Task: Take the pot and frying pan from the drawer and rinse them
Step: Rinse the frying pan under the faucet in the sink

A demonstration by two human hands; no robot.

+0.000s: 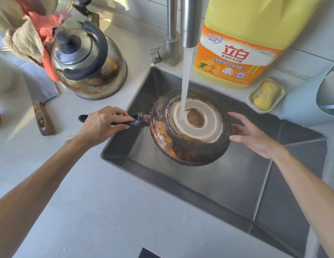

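The frying pan [190,144] hangs upside down over the steel sink [227,183], its scorched brown underside facing up. Water from the tap [188,21] falls on the pale ring at the middle of the pan's base. My left hand [104,123] grips the black handle [132,121] from above, on the sink's left side. My right hand [253,135] is at the pan's right rim with straight, spread fingers touching its edge. No pot is in view.
A stained steel kettle [88,62] stands on the counter left of the sink, with cloths [32,34] behind it and a wood-handled cleaver [41,97] beside it. A big yellow detergent jug [242,40], a soap dish [266,94] and a pale blue container [307,101] line the sink's back right.
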